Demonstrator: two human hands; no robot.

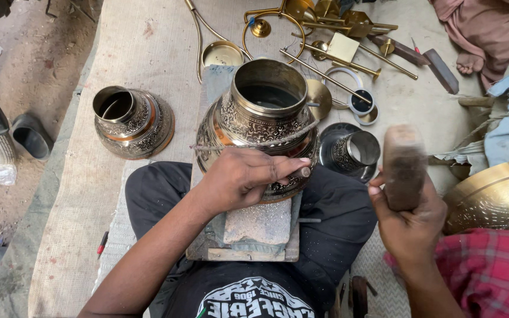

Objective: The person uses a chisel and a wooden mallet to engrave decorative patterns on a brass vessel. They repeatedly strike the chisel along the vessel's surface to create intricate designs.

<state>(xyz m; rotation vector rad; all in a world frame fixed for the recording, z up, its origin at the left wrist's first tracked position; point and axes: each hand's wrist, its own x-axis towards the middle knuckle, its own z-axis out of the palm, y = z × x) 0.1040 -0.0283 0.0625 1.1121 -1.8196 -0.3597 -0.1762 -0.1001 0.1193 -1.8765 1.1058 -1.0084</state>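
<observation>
An engraved brass pot (264,112) lies tilted on a padded wooden block (258,227) across my lap. My left hand (243,176) rests on the pot's lower side, fingers closed around a thin metal chisel (304,172) whose tip presses on the engraved band. A cord runs across the pot just above that hand. My right hand (409,219) is raised to the right of the pot, gripping a wooden mallet (403,166) that is blurred by motion.
A second engraved pot (132,121) stands on the mat (148,47) at the left. A small engraved cup on a dish (354,150) sits right of the main pot. Brass rods, rings and lamp parts (325,35) lie at the back. A large brass bowl (493,194) sits at the right.
</observation>
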